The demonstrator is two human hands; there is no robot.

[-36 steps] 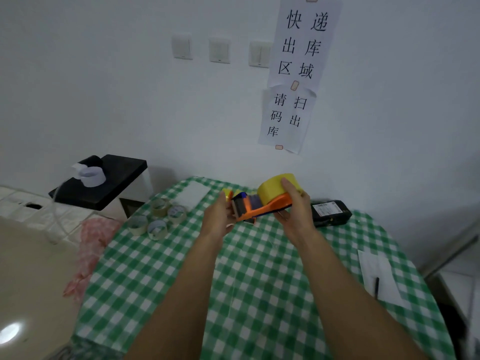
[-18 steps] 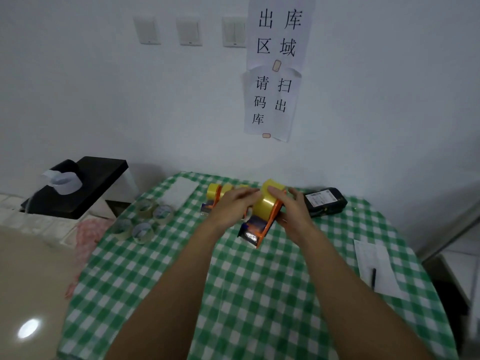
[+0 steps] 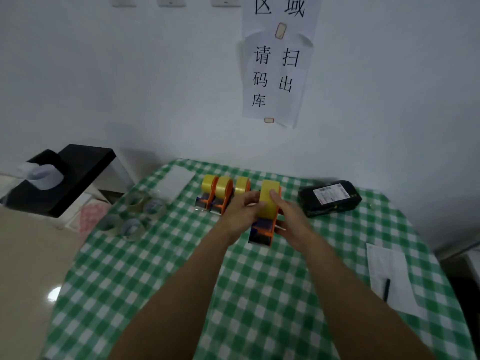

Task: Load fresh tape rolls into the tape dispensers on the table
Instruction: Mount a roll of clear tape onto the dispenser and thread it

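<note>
Head view, frame centre: the left hand (image 3: 242, 213) curls its fingers (image 3: 252, 200) against the yellow tape roll (image 3: 269, 203). The right hand (image 3: 292, 220) grips the orange dispenser (image 3: 262, 231) carrying it, low over the green-checked counter (image 3: 181, 255), just right of three loaded dispensers (image 3: 222, 193). Released tilted, it may topple into that row.
</note>
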